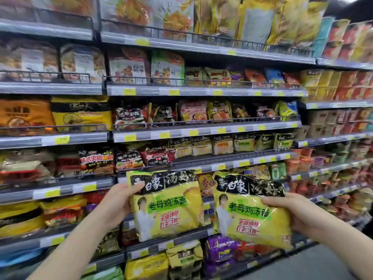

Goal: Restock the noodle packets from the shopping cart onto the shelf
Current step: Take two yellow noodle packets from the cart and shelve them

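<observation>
In front of the shelf (201, 164), left hand (117, 201) and right hand (290, 211) each grip a yellow-and-black noodle packet (167, 207), fingers curled round its edge.

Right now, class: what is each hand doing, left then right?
Left hand: closed on the left yellow noodle packet, gripping its upper left edge.
Right hand: closed on the right yellow noodle packet, gripping its right side.

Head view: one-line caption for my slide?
Left hand and right hand each grip a yellow noodle packet before stocked shelves.
</observation>
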Demonstrator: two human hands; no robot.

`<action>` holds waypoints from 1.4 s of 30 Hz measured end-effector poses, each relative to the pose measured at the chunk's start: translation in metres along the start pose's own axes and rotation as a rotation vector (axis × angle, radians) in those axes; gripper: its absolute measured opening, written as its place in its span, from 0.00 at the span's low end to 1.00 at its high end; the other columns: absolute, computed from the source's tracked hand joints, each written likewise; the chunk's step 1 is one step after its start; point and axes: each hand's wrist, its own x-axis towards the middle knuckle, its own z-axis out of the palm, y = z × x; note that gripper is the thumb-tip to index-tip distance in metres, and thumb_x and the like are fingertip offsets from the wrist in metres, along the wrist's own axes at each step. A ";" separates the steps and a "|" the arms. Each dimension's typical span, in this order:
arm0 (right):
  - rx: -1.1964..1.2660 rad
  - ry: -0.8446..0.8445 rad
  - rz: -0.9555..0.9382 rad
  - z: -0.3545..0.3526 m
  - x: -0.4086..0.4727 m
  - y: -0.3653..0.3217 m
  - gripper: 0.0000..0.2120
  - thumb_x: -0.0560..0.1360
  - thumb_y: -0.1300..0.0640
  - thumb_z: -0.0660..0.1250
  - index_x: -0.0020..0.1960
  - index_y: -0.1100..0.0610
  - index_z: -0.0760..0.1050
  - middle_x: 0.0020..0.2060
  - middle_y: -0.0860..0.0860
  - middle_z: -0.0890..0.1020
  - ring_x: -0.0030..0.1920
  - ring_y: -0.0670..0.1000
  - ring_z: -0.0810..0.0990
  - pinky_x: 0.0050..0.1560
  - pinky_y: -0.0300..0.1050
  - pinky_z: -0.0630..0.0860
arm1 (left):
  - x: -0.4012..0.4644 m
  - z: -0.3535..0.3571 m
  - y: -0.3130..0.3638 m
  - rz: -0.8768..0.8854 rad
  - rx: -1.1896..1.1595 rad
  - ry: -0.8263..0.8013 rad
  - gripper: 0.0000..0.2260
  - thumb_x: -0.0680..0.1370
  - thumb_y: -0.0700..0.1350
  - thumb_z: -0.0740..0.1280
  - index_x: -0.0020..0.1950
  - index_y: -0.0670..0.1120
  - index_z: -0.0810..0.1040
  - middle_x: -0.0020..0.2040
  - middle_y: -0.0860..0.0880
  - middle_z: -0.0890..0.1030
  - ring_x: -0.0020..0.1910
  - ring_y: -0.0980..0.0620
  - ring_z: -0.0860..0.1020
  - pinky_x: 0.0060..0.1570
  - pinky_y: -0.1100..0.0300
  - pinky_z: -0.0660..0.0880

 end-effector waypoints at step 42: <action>0.144 0.102 0.078 -0.250 0.382 -0.013 0.59 0.36 0.49 0.86 0.64 0.64 0.70 0.49 0.63 0.84 0.49 0.64 0.83 0.50 0.64 0.79 | 0.423 0.237 -0.052 -0.046 -0.003 -0.129 0.08 0.75 0.40 0.68 0.38 0.39 0.72 0.27 0.44 0.73 0.24 0.48 0.73 0.28 0.58 0.72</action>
